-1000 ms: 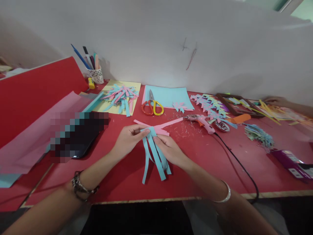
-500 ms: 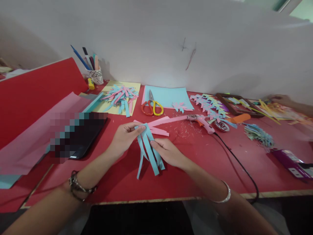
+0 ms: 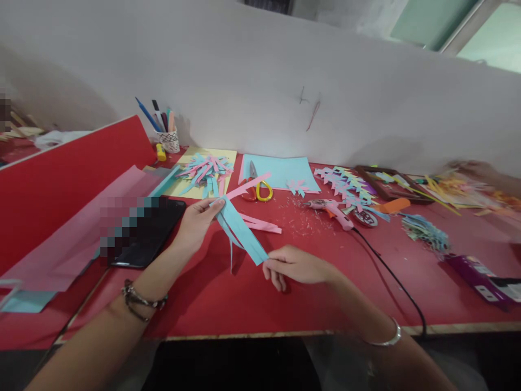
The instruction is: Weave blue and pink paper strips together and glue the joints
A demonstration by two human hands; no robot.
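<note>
Several light blue paper strips (image 3: 245, 237) stretch between my hands over the red table. My left hand (image 3: 196, 222) pinches their upper end, along with a pink paper strip (image 3: 253, 183) that sticks out up and to the right. At the lower end, my right hand (image 3: 293, 265) grips the blue strips between thumb and fingers, most of them gathered side by side. One thin blue strip hangs loose below. More pink strips (image 3: 262, 225) lie on the table just behind the blue ones.
Behind my hands lie scissors (image 3: 264, 191), blue sheets (image 3: 280, 165) and a pile of cut strips (image 3: 207, 172). A pink glue gun (image 3: 331, 209) trails its black cord to the table's front edge. A dark tablet (image 3: 150, 239) lies left. Another person's hand (image 3: 468, 167) is at far right.
My right hand has slid down to the strips' lower end and drawn them together and taut. The pink strip now tilts upward from my left hand, off the glue gun's tip.
</note>
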